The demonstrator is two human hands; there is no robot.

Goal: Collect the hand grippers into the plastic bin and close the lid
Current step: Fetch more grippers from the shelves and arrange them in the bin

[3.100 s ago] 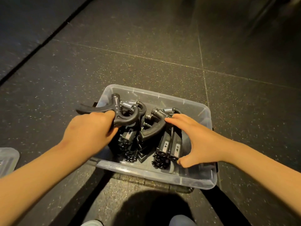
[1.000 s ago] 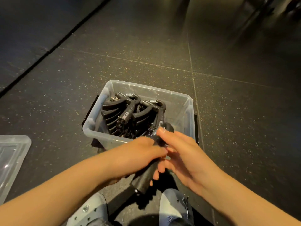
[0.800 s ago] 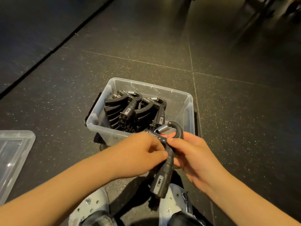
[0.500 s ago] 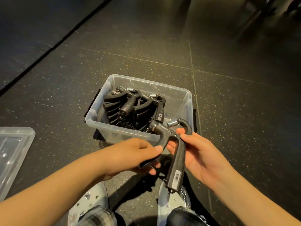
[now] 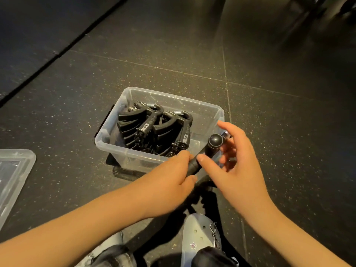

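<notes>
A clear plastic bin (image 5: pixel 204 105) stands on the dark floor with several black hand grippers (image 5: pixel 154 130) stacked inside, in its left and middle part. My left hand (image 5: pixel 169 182) is closed around the handle of one more black hand gripper (image 5: pixel 211 148), held just over the bin's near right corner. My right hand (image 5: pixel 233 162) touches the same gripper with thumb and fingers spread around its spring end. The bin's clear lid (image 5: pixel 13 174) lies on the floor at the far left, partly cut off by the frame.
Dark speckled floor tiles surround the bin on all sides. My grey clogs (image 5: pixel 202 236) and dark trouser legs are at the bottom edge, close under my hands. A floor seam runs diagonally at the upper left.
The gripper held by both hands has been turned and moved up and right, from below the bin's front wall to over its near right corner. My right fingers have spread.
</notes>
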